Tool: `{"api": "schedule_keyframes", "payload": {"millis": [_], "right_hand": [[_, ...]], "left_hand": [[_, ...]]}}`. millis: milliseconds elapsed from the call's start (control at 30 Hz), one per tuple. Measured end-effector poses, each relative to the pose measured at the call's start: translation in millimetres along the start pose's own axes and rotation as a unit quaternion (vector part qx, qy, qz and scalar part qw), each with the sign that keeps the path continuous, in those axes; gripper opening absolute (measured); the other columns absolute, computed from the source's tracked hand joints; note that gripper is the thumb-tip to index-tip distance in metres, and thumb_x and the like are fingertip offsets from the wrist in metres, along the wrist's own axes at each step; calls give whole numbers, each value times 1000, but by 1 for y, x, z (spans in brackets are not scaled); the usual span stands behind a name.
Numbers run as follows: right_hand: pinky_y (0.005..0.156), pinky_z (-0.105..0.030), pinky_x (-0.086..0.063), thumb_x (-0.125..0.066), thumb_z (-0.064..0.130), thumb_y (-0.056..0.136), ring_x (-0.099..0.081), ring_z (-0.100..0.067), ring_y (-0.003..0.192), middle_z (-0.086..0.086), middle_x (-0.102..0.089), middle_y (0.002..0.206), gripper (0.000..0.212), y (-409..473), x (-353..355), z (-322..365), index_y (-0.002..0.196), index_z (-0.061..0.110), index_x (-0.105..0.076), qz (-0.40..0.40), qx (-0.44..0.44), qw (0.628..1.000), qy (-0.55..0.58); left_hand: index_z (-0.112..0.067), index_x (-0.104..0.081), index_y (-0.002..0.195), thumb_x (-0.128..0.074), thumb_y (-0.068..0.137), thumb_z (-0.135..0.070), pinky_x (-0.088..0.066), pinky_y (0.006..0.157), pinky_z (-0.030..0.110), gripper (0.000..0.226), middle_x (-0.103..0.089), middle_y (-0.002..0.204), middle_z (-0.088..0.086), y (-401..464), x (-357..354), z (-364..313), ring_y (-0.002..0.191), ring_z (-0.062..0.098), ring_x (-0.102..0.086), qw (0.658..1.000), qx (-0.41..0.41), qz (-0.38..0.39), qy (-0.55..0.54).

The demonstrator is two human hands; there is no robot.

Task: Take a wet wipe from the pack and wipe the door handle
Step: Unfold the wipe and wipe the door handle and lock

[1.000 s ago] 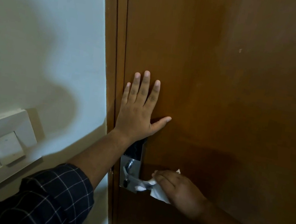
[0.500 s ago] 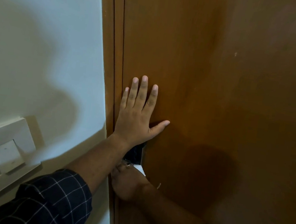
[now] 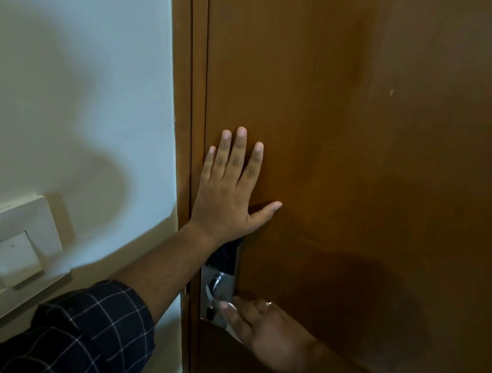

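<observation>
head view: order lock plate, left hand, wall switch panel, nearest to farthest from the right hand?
1. Lock plate: silver, at the door edge, touching the right hand's fingers.
2. Left hand: above, flat on the door.
3. Wall switch panel: far left, on the white wall beyond the door frame.

Handle lever hidden under right hand (image 3: 273,334); only a sliver of wipe (image 3: 233,330) showing below its blurred fingers (image 3: 231,312). Lock plate (image 3: 218,292) top covered by left wrist. Wall switch (image 3: 14,259) cut by left edge.
</observation>
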State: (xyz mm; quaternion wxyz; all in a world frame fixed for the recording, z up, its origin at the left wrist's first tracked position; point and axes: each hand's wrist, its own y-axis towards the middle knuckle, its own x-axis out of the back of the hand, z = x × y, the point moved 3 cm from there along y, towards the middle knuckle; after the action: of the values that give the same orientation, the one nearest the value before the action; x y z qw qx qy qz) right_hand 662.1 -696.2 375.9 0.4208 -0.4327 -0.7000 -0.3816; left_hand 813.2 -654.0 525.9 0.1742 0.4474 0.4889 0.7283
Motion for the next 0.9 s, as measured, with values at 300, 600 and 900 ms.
{"api": "schedule_keyframes", "payload": {"millis": [300, 600, 900], "right_hand": [[84, -43, -55, -64, 16, 87, -63, -32, 102, -19, -64, 118, 61, 46, -11, 21, 140, 4, -37, -61, -140, 984, 96], [75, -37, -57, -45, 28, 99, -67, -15, 78, -3, -72, 94, 24, 30, -9, 10, 117, 19, -58, -84, -158, 966, 185], [97, -40, -48, -64, 11, 88, -52, -28, 120, -12, -54, 135, 52, -23, 5, -43, 137, 13, -46, 25, -106, 989, 102]], "left_hand": [[-18, -9, 155, -40, 85, -74, -5, 124, 50, 95, -13, 164, 17, 0, 0, 0, 153, 33, -2, 1000, -3, -11, -4], [-17, -10, 155, -40, 86, -73, -6, 123, 51, 94, -14, 164, 18, -1, 1, -1, 152, 34, -5, 1000, -5, -6, -11], [-17, -9, 155, -39, 86, -73, -8, 123, 52, 94, -12, 164, 17, -2, 2, 0, 152, 34, -4, 1000, -6, 3, -8]]}}
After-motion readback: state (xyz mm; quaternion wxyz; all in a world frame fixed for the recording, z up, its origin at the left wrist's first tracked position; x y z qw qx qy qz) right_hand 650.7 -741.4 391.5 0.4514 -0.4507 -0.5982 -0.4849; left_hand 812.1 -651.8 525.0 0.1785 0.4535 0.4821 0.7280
